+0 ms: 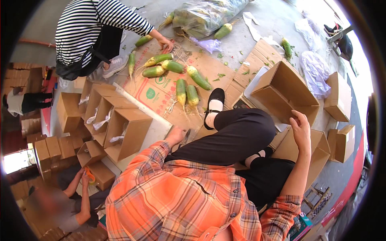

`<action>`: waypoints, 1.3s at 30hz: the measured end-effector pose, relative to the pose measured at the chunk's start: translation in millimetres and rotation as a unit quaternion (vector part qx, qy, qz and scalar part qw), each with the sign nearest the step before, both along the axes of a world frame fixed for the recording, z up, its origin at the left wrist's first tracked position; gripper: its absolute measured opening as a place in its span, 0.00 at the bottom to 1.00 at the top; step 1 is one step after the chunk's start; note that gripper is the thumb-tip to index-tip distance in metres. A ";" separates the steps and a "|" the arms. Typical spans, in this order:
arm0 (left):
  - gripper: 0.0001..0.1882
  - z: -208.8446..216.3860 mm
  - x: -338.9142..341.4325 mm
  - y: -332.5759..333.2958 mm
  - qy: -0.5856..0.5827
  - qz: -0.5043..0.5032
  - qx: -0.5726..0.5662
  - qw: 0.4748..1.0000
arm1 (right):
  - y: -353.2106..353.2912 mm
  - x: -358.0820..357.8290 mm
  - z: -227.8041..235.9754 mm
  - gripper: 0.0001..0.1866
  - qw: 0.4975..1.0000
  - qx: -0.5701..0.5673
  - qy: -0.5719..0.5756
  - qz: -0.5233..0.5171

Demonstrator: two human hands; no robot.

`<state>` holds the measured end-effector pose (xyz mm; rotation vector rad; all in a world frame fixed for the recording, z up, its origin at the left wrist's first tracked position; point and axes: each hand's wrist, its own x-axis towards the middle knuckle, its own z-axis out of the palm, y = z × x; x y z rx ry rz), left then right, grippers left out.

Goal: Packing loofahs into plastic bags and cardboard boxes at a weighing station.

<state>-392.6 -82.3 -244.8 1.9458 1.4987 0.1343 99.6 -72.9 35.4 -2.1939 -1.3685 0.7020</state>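
Note:
My left hand (174,136) is closed beside my thigh, with the dark narrow blade of a knife (186,136) showing next to its fingers; the handle is hidden. My right hand (300,125) has its fingers apart at the near edge of an open cardboard box (281,86), apparently touching it and gripping nothing. The box is tilted, and its visible inner walls are bare. Beyond my left hand, several green radishes (198,77) with pale root ends lie on flattened cardboard (148,94).
A co-worker's hand (164,42) reaches toward the radishes from a striped sleeve. A clear bag (201,18) of radishes lies at the back. Open boxes (128,132) stand at left, where another person holds an orange tape dispenser (89,174). More boxes (337,96) stand right.

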 end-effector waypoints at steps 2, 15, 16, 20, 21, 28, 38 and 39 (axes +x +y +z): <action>0.06 -2.8 0.3 4.4 0.011 -0.022 0.004 1.000 | 3.5 0.4 -2.0 0.15 1.000 -0.012 -0.013 0.000; 0.22 5.0 -11.5 8.1 0.101 0.090 -0.245 0.960 | 10.4 4.3 -10.2 0.19 0.991 0.005 -0.131 0.019; 0.23 1.9 -13.7 6.8 0.084 0.080 -0.255 0.960 | 10.9 4.8 -10.0 0.19 0.990 -0.002 -0.142 0.020; 0.22 6.8 -10.4 5.8 0.019 0.093 -0.266 0.959 | 13.4 7.5 -13.7 0.20 0.988 -0.018 -0.151 0.012; 0.21 3.0 -12.6 3.8 0.016 0.094 -0.263 0.960 | 14.3 6.6 -13.1 0.20 0.988 -0.017 -0.151 0.013; 0.15 8.4 -15.7 -1.0 0.026 0.090 -0.266 0.959 | 13.6 7.5 -14.0 0.19 0.991 -0.030 -0.133 0.015; 0.14 7.3 -12.8 1.1 0.065 0.065 -0.238 0.967 | 10.9 12.2 -13.9 0.18 0.993 -0.029 -0.109 0.022; 0.14 7.2 -12.1 3.6 0.067 0.066 -0.243 0.966 | 10.1 13.0 -14.2 0.18 0.993 -0.021 -0.111 0.022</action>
